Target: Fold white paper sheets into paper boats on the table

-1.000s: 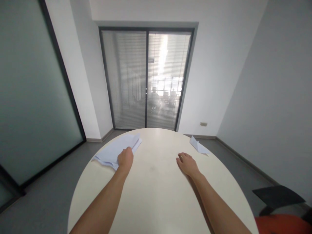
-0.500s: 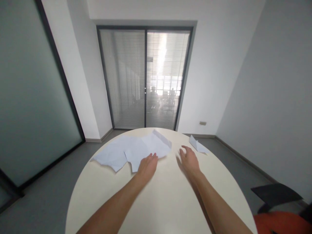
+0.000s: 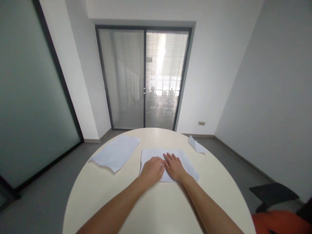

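1. A white sheet of paper (image 3: 186, 161) lies flat on the round table (image 3: 156, 208), inward from the far edge and about midway between the left and right edges.
2. The left hand (image 3: 152, 169) rests over the sheet's left half, its fingers bent; whether they pinch the paper, I cannot tell.
3. The right hand (image 3: 174, 167) lies palm down on the sheet, fingers straight and gripping nothing, its fingertips right beside the left hand.
4. A stack of paper (image 3: 117, 151) lies apart, along the table's far left edge.
5. A folded piece of paper (image 3: 198, 147) sits by the far right edge, one corner raised.
6. Beyond the right edge stands a red chair (image 3: 278, 222).
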